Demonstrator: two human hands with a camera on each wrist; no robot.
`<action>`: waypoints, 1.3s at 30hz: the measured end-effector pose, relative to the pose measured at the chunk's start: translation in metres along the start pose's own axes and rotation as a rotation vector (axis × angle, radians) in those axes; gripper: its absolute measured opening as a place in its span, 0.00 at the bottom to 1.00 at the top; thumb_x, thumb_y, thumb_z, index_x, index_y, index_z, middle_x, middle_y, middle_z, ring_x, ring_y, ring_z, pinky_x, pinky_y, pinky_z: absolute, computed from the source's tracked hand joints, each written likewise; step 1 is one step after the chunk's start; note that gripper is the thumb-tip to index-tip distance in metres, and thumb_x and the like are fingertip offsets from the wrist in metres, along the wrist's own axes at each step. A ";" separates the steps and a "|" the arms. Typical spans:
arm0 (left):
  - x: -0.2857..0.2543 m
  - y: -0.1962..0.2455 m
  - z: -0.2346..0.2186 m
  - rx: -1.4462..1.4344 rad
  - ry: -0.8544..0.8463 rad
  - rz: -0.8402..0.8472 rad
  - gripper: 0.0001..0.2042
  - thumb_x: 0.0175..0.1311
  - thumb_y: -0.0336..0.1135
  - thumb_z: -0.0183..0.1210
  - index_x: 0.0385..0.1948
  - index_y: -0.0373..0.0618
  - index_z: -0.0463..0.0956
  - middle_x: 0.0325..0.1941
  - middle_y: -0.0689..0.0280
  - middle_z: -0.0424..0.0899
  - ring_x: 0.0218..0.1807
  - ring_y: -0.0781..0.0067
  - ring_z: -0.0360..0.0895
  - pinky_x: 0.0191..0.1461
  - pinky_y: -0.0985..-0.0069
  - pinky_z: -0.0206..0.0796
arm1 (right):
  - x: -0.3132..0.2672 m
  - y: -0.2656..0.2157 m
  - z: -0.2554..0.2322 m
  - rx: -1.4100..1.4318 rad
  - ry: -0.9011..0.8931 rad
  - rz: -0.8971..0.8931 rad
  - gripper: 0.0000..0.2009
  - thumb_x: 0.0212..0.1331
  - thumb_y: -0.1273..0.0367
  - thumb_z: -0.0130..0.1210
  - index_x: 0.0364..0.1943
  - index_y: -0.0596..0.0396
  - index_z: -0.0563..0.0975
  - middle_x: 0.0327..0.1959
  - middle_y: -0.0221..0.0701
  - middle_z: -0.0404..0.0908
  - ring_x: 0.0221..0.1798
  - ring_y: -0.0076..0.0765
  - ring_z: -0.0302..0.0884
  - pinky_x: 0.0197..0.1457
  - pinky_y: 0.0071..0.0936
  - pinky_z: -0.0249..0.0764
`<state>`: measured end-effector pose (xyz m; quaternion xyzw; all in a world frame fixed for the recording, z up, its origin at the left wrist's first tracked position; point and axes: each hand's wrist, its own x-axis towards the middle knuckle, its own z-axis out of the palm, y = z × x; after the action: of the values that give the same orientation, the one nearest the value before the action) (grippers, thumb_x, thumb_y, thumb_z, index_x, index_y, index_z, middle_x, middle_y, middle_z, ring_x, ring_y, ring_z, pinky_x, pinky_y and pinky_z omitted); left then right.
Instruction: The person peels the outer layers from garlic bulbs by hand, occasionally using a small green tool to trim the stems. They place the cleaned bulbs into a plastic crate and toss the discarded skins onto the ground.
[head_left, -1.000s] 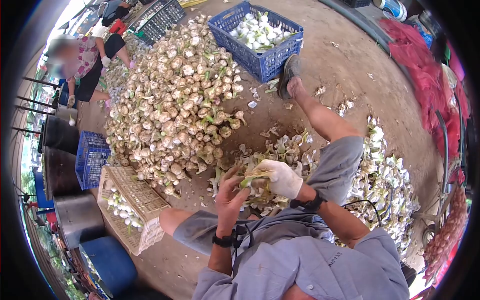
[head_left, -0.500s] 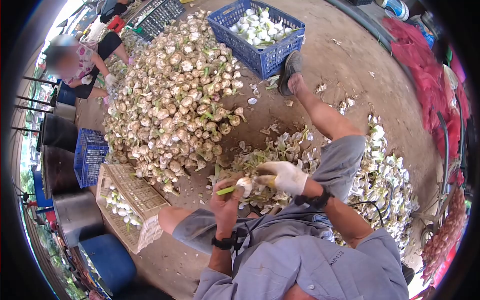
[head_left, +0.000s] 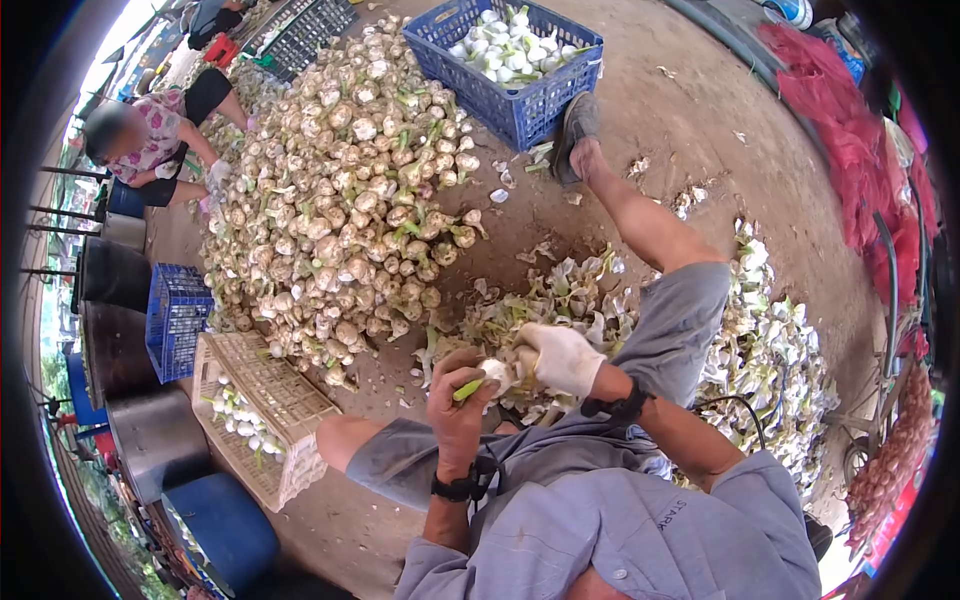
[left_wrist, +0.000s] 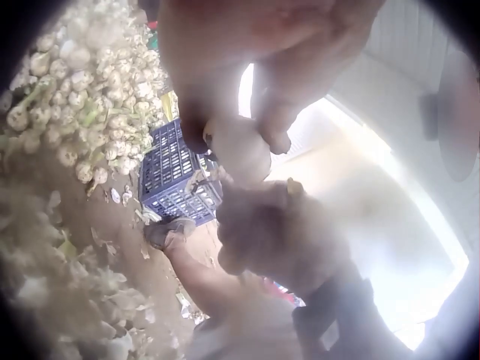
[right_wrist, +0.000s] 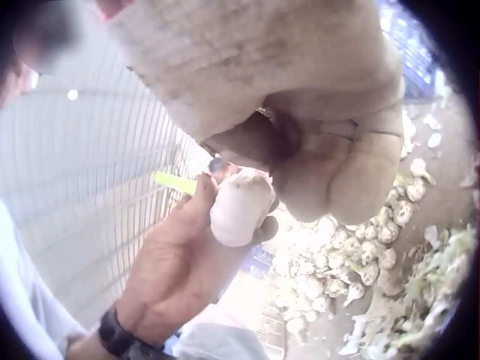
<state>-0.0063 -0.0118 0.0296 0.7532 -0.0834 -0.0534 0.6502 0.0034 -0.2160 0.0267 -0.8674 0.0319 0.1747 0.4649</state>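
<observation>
1. Steadying the garlic bulb [head_left: 495, 373] matters most: it sits just below the frame's centre, clamped in the left hand [head_left: 457, 405], green stem [head_left: 467, 389] pointing lower left.
2. The gloved right hand [head_left: 565, 358] curls beside the opposite end; whether it pinches skin, I cannot tell.
3. Light strokes should spare the white flesh, with waste dropping onto the husks [head_left: 575, 290] near centre.
4. Unpeeled garlic pile [head_left: 340, 190], upper left, and blue crate [head_left: 555, 102], top centre, lie well apart from the hands.
</observation>
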 end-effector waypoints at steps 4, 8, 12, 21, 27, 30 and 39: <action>0.007 0.003 -0.005 0.016 0.033 0.061 0.12 0.54 0.23 0.70 0.39 0.41 0.80 0.54 0.58 0.79 0.55 0.62 0.78 0.58 0.70 0.72 | -0.002 0.007 -0.014 0.089 0.011 -0.030 0.14 0.62 0.64 0.52 0.45 0.58 0.81 0.39 0.48 0.84 0.46 0.58 0.82 0.50 0.47 0.76; 0.012 0.004 -0.005 0.212 0.010 0.201 0.13 0.51 0.22 0.72 0.38 0.41 0.80 0.52 0.57 0.80 0.53 0.62 0.79 0.55 0.71 0.73 | -0.008 -0.009 -0.019 0.234 -0.163 -0.166 0.16 0.63 0.62 0.53 0.49 0.57 0.80 0.43 0.50 0.84 0.49 0.57 0.81 0.52 0.45 0.76; 0.012 0.012 0.002 0.246 -0.015 0.232 0.13 0.49 0.22 0.73 0.36 0.42 0.81 0.49 0.58 0.80 0.51 0.61 0.79 0.52 0.71 0.72 | -0.011 -0.024 -0.013 -0.122 -0.146 -0.142 0.12 0.63 0.64 0.52 0.43 0.56 0.80 0.38 0.47 0.84 0.46 0.57 0.82 0.49 0.48 0.77; 0.003 -0.002 0.006 0.257 -0.049 0.215 0.14 0.47 0.22 0.74 0.36 0.42 0.82 0.43 0.62 0.78 0.46 0.64 0.78 0.50 0.73 0.71 | -0.016 -0.033 -0.003 -0.261 -0.194 -0.024 0.09 0.58 0.68 0.54 0.39 0.55 0.80 0.34 0.48 0.84 0.42 0.57 0.84 0.44 0.48 0.79; 0.006 0.002 -0.002 -0.151 0.050 0.051 0.11 0.53 0.21 0.71 0.37 0.40 0.83 0.47 0.63 0.77 0.49 0.69 0.76 0.52 0.74 0.71 | 0.003 0.016 0.000 -0.091 0.004 0.031 0.13 0.62 0.64 0.53 0.44 0.56 0.81 0.37 0.50 0.84 0.44 0.56 0.83 0.46 0.43 0.79; 0.004 0.001 -0.004 -0.192 0.077 0.043 0.11 0.55 0.20 0.69 0.39 0.39 0.82 0.47 0.62 0.77 0.52 0.67 0.76 0.57 0.73 0.70 | -0.004 0.005 -0.012 0.226 -0.091 0.050 0.15 0.61 0.62 0.57 0.47 0.56 0.80 0.40 0.50 0.84 0.47 0.56 0.82 0.49 0.42 0.78; 0.007 0.000 -0.004 -0.178 0.021 0.053 0.07 0.62 0.22 0.64 0.41 0.37 0.82 0.48 0.60 0.78 0.54 0.64 0.77 0.60 0.69 0.70 | 0.000 -0.006 -0.010 -0.198 0.072 -0.083 0.12 0.57 0.65 0.58 0.41 0.57 0.81 0.35 0.45 0.84 0.42 0.56 0.83 0.46 0.45 0.77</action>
<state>0.0010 -0.0094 0.0299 0.6906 -0.0915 -0.0357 0.7165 0.0070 -0.2215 0.0366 -0.9153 -0.0045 0.1262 0.3824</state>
